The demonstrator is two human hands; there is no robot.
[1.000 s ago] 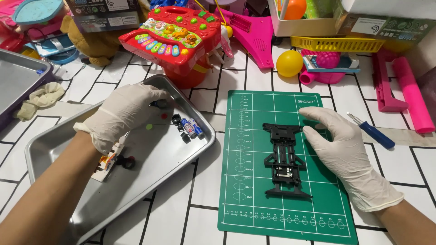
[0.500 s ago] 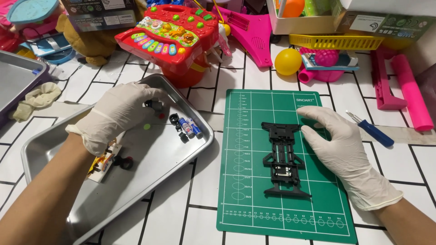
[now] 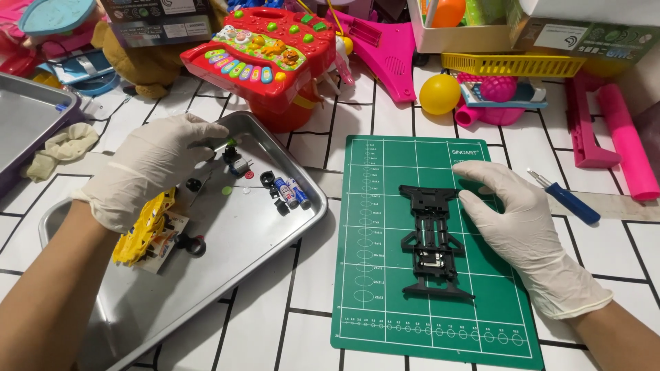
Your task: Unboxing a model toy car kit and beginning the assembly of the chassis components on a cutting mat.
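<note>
a white tiled table [image 3: 227,330] is seen from above, with a clutter of bright plastic toys along its far edge, a red toy keyboard [image 3: 258,48] and a yellow ball [image 3: 440,94] among them. a metal tray [image 3: 234,275] lies on the left and a green cutting mat [image 3: 385,288] on the right. on the mat a black toy car chassis [image 3: 433,240] is laid lengthwise, apart from the tray. in the tray a yellow car body shell [image 3: 146,227] rests near the left wrist, with loose black wheels [image 3: 194,245], two small batteries [image 3: 292,193] and a small motor [image 3: 240,165] spread around it. a blue-handled screwdriver [image 3: 565,198] lies on the table just right of the mat.

the step in hand is judged to be the picking of a small part from the tray. it would be done best with a light fingertip pinch, one piece lifted at a time so that the neighbouring bits are not scattered, while the chassis is kept pressed flat.

the left hand [image 3: 148,172], gloved in white, is reached over the far corner of the tray, palm down, its fingertips drawn together on a small green part [image 3: 232,143]. the right hand [image 3: 519,227], also gloved, is laid flat with fingers spread on the mat, its fingertips touching the chassis's right edge; nothing is gripped by it.
</note>
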